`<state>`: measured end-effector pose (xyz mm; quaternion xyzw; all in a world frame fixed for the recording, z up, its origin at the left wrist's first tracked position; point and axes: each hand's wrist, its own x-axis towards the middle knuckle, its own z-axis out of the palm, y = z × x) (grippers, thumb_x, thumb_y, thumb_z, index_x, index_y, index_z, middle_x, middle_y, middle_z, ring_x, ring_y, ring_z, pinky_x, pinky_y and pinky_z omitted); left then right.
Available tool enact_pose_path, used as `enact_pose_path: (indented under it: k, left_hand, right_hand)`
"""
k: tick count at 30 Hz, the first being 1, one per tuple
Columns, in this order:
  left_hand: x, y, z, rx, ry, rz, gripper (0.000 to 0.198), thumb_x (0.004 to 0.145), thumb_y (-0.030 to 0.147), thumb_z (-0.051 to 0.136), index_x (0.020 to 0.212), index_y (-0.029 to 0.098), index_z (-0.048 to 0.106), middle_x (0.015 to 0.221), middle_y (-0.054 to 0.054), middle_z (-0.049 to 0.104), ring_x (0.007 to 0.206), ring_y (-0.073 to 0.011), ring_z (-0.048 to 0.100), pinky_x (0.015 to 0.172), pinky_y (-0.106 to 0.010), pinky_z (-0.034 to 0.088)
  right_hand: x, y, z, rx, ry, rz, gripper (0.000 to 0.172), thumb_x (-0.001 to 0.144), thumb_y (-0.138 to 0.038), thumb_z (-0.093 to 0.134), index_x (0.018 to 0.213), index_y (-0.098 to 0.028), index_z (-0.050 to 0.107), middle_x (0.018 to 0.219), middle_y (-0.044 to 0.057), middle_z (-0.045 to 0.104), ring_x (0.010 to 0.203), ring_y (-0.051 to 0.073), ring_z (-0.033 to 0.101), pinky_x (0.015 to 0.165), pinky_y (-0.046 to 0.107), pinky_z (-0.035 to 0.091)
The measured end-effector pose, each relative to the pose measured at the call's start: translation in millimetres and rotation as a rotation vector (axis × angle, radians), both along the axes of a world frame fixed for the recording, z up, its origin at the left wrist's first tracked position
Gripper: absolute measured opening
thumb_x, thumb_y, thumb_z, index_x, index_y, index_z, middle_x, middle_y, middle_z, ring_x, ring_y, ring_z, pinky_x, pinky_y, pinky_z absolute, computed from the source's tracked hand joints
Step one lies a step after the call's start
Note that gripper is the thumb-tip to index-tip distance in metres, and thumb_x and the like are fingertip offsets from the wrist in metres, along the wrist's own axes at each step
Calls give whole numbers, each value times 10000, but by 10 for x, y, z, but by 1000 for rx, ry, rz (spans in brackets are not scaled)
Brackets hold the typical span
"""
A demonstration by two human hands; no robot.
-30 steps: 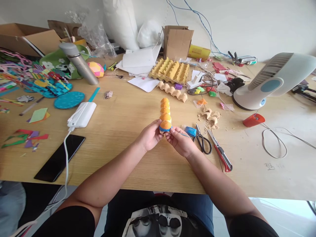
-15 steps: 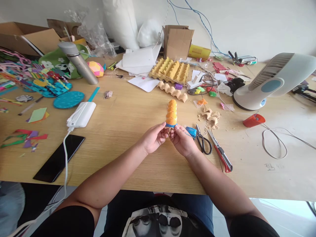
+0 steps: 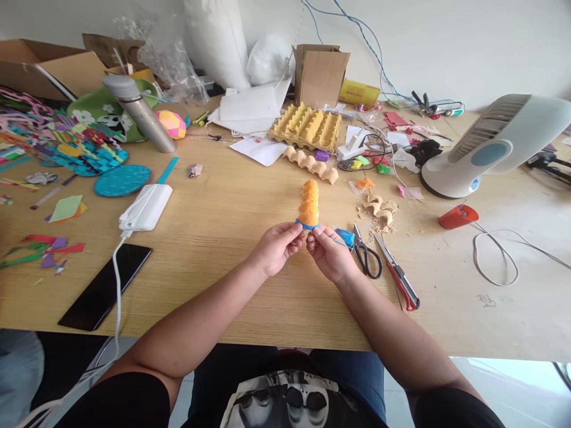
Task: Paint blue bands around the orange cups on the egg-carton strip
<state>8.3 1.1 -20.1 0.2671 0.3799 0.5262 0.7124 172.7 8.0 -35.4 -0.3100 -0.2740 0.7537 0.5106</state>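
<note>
Both of my hands meet at the middle of the wooden table (image 3: 250, 297). Together they pinch the near end of an orange row of egg-carton cups (image 3: 309, 204) with a blue band round its base. My left hand (image 3: 275, 249) grips the base from the left, fingers curled. From the right, my right hand (image 3: 328, 252) pinches the same base and the blue strip. The orange piece points away from me, its far end tilted up. A blue scrap (image 3: 345, 237) lies just right of my right hand.
Black scissors (image 3: 366, 255) and a red utility knife (image 3: 398, 276) lie right of my hands. A white fan (image 3: 493, 145) and a red cap (image 3: 457, 216) stand further right. A phone (image 3: 106, 285), a power bank (image 3: 146, 206), an egg tray (image 3: 307, 127) and paper scraps crowd the left and back.
The orange carton piece has shifted slightly right and turned, so it looks shorter. My fingers have moved to its very base.
</note>
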Motion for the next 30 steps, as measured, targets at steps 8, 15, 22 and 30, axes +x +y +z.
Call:
enact_pose_path:
  k: [8, 15, 22, 30]
  left_hand:
    - [33, -5, -3, -53, -20, 49, 385, 682, 394, 1019, 774, 139, 746, 730, -3, 714, 625, -64, 633, 546, -163, 466]
    - [17, -13, 8, -15, -102, -46, 441, 690, 451, 1015, 861, 124, 773, 827, -30, 735, 712, -74, 657, 559, -152, 470]
    - [62, -33, -6, -17, -94, -31, 388, 662, 377, 1036, 828, 142, 776, 743, -5, 712, 644, -58, 597, 547, -158, 441]
    - [60, -23, -19, 15, -66, 50, 384, 654, 382, 1039, 794, 124, 792, 730, -21, 735, 645, -67, 614, 591, -180, 469]
  right_hand:
    - [-23, -13, -23, 17, -14, -16, 310, 750, -392, 1007, 825, -226, 756, 738, -42, 718, 711, 90, 661, 742, 222, 593]
    - [-38, -13, -8, 0, -3, -6, 314, 740, -412, 1006, 820, -219, 771, 781, -21, 741, 728, 101, 670, 746, 230, 589]
    - [-89, -50, -68, 26, -29, 3, 378, 698, -460, 1028, 806, -219, 758, 770, -28, 724, 724, 104, 630, 725, 245, 562]
    - [-73, -49, -26, 5, 11, 77, 355, 700, -418, 1030, 884, -225, 794, 830, -23, 762, 770, 110, 670, 776, 247, 573]
